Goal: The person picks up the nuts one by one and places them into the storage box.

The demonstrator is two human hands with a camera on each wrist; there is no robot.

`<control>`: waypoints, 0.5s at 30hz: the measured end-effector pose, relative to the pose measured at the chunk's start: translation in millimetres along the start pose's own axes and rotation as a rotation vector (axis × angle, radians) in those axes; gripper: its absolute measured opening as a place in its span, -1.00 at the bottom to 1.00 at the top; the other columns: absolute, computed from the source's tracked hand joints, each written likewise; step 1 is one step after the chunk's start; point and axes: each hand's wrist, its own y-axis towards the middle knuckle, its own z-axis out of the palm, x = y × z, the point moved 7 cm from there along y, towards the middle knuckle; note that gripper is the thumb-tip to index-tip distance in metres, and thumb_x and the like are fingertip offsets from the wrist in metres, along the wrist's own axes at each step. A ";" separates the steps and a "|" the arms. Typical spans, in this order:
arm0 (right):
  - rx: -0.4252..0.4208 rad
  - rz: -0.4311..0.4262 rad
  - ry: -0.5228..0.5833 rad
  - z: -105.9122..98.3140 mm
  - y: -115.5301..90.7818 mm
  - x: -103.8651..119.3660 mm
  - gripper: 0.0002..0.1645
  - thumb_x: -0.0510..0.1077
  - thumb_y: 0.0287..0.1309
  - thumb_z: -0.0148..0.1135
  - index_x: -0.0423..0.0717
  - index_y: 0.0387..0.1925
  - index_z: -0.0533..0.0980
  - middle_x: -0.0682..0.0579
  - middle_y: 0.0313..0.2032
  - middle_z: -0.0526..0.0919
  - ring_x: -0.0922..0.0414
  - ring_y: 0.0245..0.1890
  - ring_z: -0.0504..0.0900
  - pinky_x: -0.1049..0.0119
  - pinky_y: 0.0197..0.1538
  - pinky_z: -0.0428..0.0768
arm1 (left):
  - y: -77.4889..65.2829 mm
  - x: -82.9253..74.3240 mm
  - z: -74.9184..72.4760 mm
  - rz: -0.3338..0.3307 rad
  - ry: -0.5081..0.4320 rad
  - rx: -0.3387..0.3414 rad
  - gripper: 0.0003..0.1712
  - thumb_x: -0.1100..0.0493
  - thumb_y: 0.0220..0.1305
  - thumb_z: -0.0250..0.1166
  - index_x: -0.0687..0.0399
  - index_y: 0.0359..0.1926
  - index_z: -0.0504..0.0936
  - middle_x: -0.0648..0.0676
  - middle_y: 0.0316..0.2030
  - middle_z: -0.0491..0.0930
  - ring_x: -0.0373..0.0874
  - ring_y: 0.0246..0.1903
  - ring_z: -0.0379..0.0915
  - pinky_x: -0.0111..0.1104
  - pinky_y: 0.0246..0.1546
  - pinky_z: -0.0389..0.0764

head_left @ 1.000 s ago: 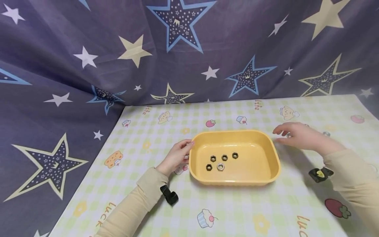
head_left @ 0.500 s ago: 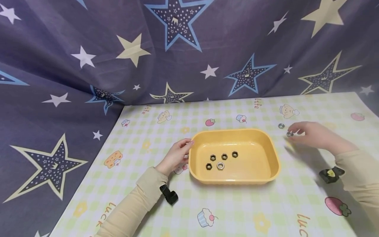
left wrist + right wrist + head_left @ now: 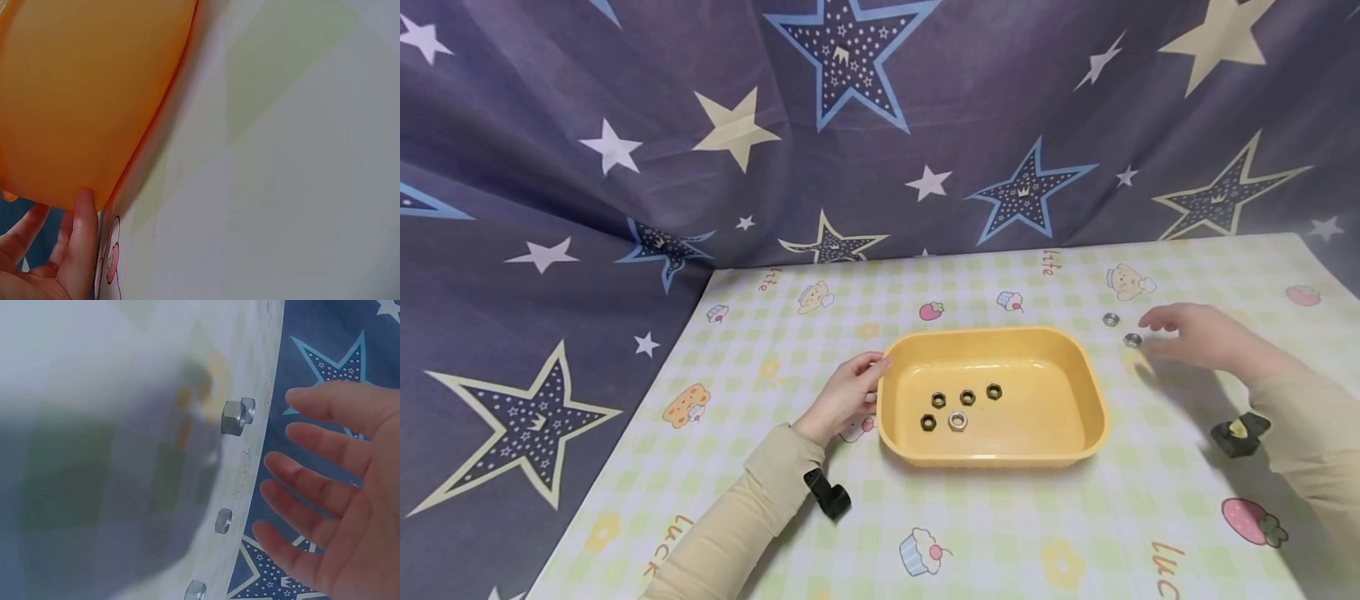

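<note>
A yellow plastic tray [image 3: 992, 460] stands mid-table, with several dark hex nuts [image 3: 967, 397] and one silver hex nut [image 3: 958, 421] inside. My left hand [image 3: 842, 396] holds its left rim near the far corner. From the left wrist, a finger [image 3: 85, 219] shows against the tray's outer wall [image 3: 87, 106]. To the right of the tray, my right hand [image 3: 1202, 333] hovers with fingers spread, nothing in them. Two silver nuts [image 3: 1132, 340] lie just left of its fingertips. In the right wrist view several silver nuts [image 3: 232, 419] lie beside the open hand [image 3: 331, 481].
A checked, cartoon-printed cloth [image 3: 775, 542] covers the table. Dark star-patterned fabric [image 3: 662, 83] hangs behind and at the left. Black wrist mounts [image 3: 829, 496] sit on both sleeves.
My right hand has moved right from beside the tray to the loose nuts. Half a second ago its fingers were around the nearer nut; now they are back from it. The left hand stays put.
</note>
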 end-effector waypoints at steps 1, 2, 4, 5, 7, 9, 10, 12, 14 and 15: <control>0.005 0.003 0.001 0.5 1.1 -0.6 -0.53 -0.17 0.06 0.28 -0.43 -0.05 0.48 -0.39 -0.19 0.59 -0.27 -0.17 0.56 -0.20 -0.07 0.49 | -0.1 -0.2 0.1 0.002 -0.001 -0.001 -0.60 0.01 0.40 0.08 0.18 0.09 0.49 0.06 -0.26 0.54 -0.24 -0.48 0.51 -0.41 -0.48 0.62; 0.008 0.003 0.001 1.0 2.3 -1.1 -0.52 -0.18 0.05 0.28 -0.44 -0.05 0.48 -0.39 -0.19 0.59 -0.27 -0.17 0.56 -0.20 -0.06 0.49 | -0.1 -0.4 0.2 0.002 -0.002 0.000 -0.60 0.01 0.40 0.08 0.18 0.09 0.49 0.06 -0.25 0.54 -0.24 -0.48 0.51 -0.41 -0.48 0.62; 0.018 0.008 -0.002 2.0 4.6 -2.3 -0.50 -0.18 0.03 0.29 -0.46 -0.05 0.47 -0.39 -0.20 0.59 -0.28 -0.17 0.56 -0.21 -0.05 0.48 | -0.4 -0.9 0.3 0.002 -0.004 0.000 -0.61 0.02 0.40 0.09 0.17 0.10 0.49 0.06 -0.25 0.54 -0.24 -0.48 0.51 -0.41 -0.48 0.63; 0.022 0.010 -0.005 2.5 5.7 -2.8 -0.50 -0.19 0.02 0.29 -0.47 -0.05 0.47 -0.40 -0.20 0.59 -0.28 -0.17 0.56 -0.21 -0.05 0.48 | -0.3 -0.9 0.3 0.002 -0.007 0.001 -0.61 0.02 0.40 0.09 0.18 0.10 0.49 0.06 -0.25 0.54 -0.24 -0.48 0.52 -0.41 -0.47 0.63; 0.031 0.016 -0.008 3.7 7.9 -3.9 -0.49 -0.19 0.00 0.30 -0.48 -0.05 0.46 -0.39 -0.21 0.59 -0.28 -0.17 0.55 -0.21 -0.04 0.47 | -0.5 -1.2 0.5 0.000 -0.012 0.003 -0.61 0.03 0.40 0.09 0.18 0.10 0.49 0.05 -0.27 0.54 -0.24 -0.48 0.51 -0.41 -0.48 0.62; 0.033 0.017 -0.011 4.8 9.8 -4.5 -0.49 -0.20 -0.03 0.31 -0.48 -0.07 0.46 -0.38 -0.23 0.59 -0.28 -0.19 0.56 -0.21 -0.04 0.47 | -0.4 -1.1 0.5 -0.001 -0.016 0.005 -0.62 0.04 0.40 0.09 0.18 0.09 0.49 0.04 -0.28 0.54 -0.25 -0.49 0.51 -0.41 -0.48 0.62; 0.033 0.016 -0.011 5.3 10.7 -4.7 -0.49 -0.21 -0.03 0.31 -0.48 -0.08 0.47 -0.37 -0.25 0.60 -0.27 -0.20 0.56 -0.21 -0.04 0.47 | -0.4 -1.0 0.5 -0.002 -0.018 0.005 -0.62 0.04 0.40 0.09 0.19 0.09 0.48 0.04 -0.29 0.54 -0.25 -0.49 0.51 -0.42 -0.49 0.62; 0.035 0.013 -0.010 6.5 12.5 -4.9 -0.51 -0.22 -0.05 0.32 -0.49 -0.10 0.47 -0.34 -0.28 0.60 -0.24 -0.23 0.57 -0.20 -0.06 0.48 | -0.3 -0.7 0.6 -0.004 -0.018 0.006 -0.62 0.04 0.40 0.09 0.19 0.09 0.49 0.03 -0.29 0.54 -0.25 -0.49 0.51 -0.42 -0.49 0.62; 0.037 0.008 -0.014 7.7 14.1 -4.8 -0.51 -0.22 -0.06 0.32 -0.49 -0.11 0.48 -0.33 -0.30 0.61 -0.23 -0.25 0.57 -0.19 -0.07 0.49 | -0.3 -0.4 0.6 -0.007 -0.016 0.004 -0.63 0.04 0.40 0.08 0.19 0.08 0.49 0.03 -0.29 0.54 -0.25 -0.49 0.51 -0.42 -0.49 0.61; 0.039 0.006 -0.015 8.3 14.9 -4.8 -0.52 -0.22 -0.06 0.33 -0.49 -0.12 0.48 -0.33 -0.31 0.61 -0.23 -0.25 0.57 -0.19 -0.07 0.49 | -0.3 -0.1 0.6 -0.009 -0.015 0.002 -0.63 0.04 0.40 0.09 0.18 0.08 0.49 0.03 -0.29 0.54 -0.25 -0.49 0.51 -0.42 -0.49 0.61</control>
